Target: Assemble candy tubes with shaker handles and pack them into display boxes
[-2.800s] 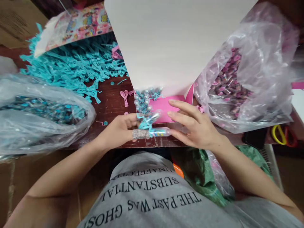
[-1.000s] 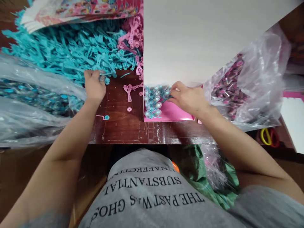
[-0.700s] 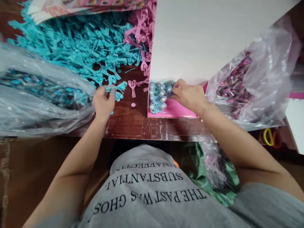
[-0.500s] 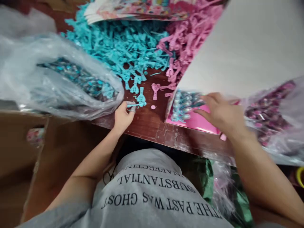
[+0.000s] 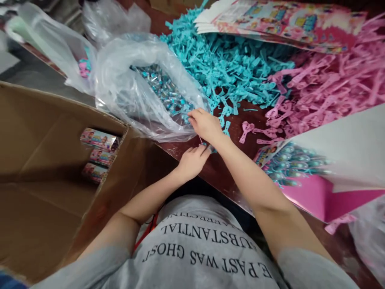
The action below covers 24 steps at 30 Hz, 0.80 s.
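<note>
My left hand [image 5: 193, 162] is closed on a turquoise plastic piece [image 5: 213, 149], most of it hidden by my fingers, near the table's front edge. Just beyond it, my right hand [image 5: 207, 126] reaches to the mouth of a clear plastic bag [image 5: 120, 72]. Its thumb and fingertips are drawn together against the small clear-and-blue pieces [image 5: 168, 92] in the bag; what they pinch is too small to tell. At the right, turquoise pieces with clear rounded parts [image 5: 291, 160] lie in rows in an open printed box with a pink base [image 5: 309, 194].
Behind my hands lie a heap of turquoise plastic pieces [image 5: 234, 68] and a heap of pink ones [image 5: 339, 84]. Flat printed cartons [image 5: 279, 20] rest on top. At the left, a large cardboard box [image 5: 45, 140] holds several small printed boxes [image 5: 99, 138].
My right hand has left the printed box and crossed leftward to the plastic bag. My left hand stays closed on the turquoise piece. The view has turned left, bringing the cardboard box further in.
</note>
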### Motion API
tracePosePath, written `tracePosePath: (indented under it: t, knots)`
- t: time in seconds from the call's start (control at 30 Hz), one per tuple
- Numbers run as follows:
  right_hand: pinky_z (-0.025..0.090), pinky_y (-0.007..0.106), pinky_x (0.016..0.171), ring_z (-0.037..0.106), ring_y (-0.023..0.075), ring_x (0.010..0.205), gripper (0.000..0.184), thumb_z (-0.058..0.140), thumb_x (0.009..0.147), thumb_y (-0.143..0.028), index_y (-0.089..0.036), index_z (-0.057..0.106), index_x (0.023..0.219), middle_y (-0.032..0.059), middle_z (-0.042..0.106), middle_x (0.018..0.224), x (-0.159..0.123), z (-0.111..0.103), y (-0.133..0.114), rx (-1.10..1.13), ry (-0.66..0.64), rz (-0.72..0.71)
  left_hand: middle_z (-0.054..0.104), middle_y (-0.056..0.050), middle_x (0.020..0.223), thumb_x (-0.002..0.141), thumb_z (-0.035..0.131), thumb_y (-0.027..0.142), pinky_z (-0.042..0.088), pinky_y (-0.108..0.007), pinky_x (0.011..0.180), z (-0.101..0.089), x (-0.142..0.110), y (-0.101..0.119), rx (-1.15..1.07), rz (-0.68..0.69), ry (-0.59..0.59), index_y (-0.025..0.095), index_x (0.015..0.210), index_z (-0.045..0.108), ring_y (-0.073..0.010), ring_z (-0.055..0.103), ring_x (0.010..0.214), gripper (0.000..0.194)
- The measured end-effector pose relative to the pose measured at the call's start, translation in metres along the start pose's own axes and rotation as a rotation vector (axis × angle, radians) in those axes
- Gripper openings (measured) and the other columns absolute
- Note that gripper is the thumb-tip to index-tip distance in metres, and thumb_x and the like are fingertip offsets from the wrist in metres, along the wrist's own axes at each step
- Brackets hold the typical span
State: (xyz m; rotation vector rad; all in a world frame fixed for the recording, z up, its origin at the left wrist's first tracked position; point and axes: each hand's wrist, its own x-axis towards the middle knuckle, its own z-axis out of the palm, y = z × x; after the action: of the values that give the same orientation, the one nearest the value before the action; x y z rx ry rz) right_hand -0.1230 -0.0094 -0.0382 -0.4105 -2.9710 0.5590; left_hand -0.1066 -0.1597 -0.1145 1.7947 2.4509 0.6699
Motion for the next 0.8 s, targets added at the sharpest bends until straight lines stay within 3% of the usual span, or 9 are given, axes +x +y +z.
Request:
tracePosePath:
  t: [0.13,0.2,0.3,0.37,0.47,0.57,0.63,0.8]
  knots:
    - [0.053,0.046,0.098,0.059,0.0331,0.134,0.052,0.034,0.105,-0.009,-0.024,0.066,0.143,0.0133,0.062,0.148,0.069,0.02,-0.027,-0.062,-0.088,-0.097,0.076,-0.015,0.128,0.104,0.061,0.028,0.063,-0.037,0.093,-0.029,-0.039,-0.026,-0.517,-0.303,0.261,0.017,0.142,0.068,-0.0256,0.075,0.111,0.04]
    - [0.053,0.047,0.101,0.055,0.0339,0.138,0.047,0.036,0.105,-0.01,-0.023,0.07,0.134,0.0139,0.059,0.15,0.088,0.026,-0.035,-0.033,-0.098,-0.11,0.079,-0.01,0.121,0.1,0.07,0.038,0.063,-0.032,0.084,-0.043,-0.053,-0.038,-0.822,-0.5,0.403,0.019,0.133,0.075,-0.0203,0.075,0.097,0.038]
    - [0.052,0.048,0.107,0.059,0.0315,0.132,0.035,0.045,0.103,-0.014,-0.02,0.073,0.123,0.0142,0.065,0.14,0.087,0.029,-0.035,0.172,-0.018,-0.093,0.079,-0.003,0.092,0.086,0.087,0.045,0.055,-0.022,0.063,-0.062,-0.066,-0.052,-1.121,-0.742,0.556,0.021,0.116,0.082,-0.0099,0.062,0.065,0.039]
    - [0.053,0.045,0.107,0.066,0.0273,0.121,0.028,0.054,0.102,-0.017,-0.019,0.074,0.122,0.0117,0.071,0.128,0.065,0.026,-0.028,0.337,0.04,-0.125,0.077,-0.001,0.082,0.077,0.093,0.046,0.046,-0.019,0.055,-0.073,-0.072,-0.058,-1.243,-0.799,0.552,0.022,0.111,0.084,-0.0063,0.052,0.056,0.042]
    - [0.061,0.038,0.091,0.072,0.0203,0.097,0.024,0.064,0.103,-0.033,-0.025,0.075,0.122,0.0055,0.075,0.117,0.013,0.019,-0.012,0.646,-0.011,-0.231,0.081,-0.004,0.094,0.072,0.097,0.047,0.049,-0.02,0.058,-0.083,-0.072,-0.062,-1.345,-0.788,0.405,0.024,0.11,0.086,-0.0094,0.06,0.063,0.046]
    - [0.062,0.036,0.09,0.075,0.0187,0.098,0.023,0.074,0.098,-0.036,-0.027,0.077,0.119,0.0037,0.078,0.117,-0.033,0.011,-0.001,0.822,-0.061,-0.299,0.084,-0.007,0.111,0.075,0.096,0.046,0.06,-0.029,0.084,-0.086,-0.061,-0.063,-1.325,-0.709,0.271,0.024,0.11,0.087,-0.0196,0.074,0.091,0.043]
    - [0.06,0.037,0.1,0.076,0.0191,0.107,0.021,0.076,0.097,-0.03,-0.027,0.078,0.118,0.003,0.08,0.117,-0.049,0.007,0.001,0.791,-0.027,-0.342,0.085,-0.006,0.108,0.079,0.093,0.045,0.06,-0.033,0.093,-0.086,-0.051,-0.063,-1.257,-0.633,0.223,0.023,0.107,0.088,-0.0218,0.076,0.095,0.036]
    - [0.06,0.036,0.101,0.076,0.0179,0.112,0.019,0.068,0.104,-0.029,-0.03,0.077,0.121,0.0015,0.08,0.122,-0.056,-0.006,0.0,0.614,0.034,-0.416,0.085,-0.005,0.097,0.092,0.08,0.038,0.062,-0.032,0.087,-0.087,-0.036,-0.066,-1.027,-0.425,0.175,0.022,0.097,0.088,-0.0217,0.078,0.09,0.019]
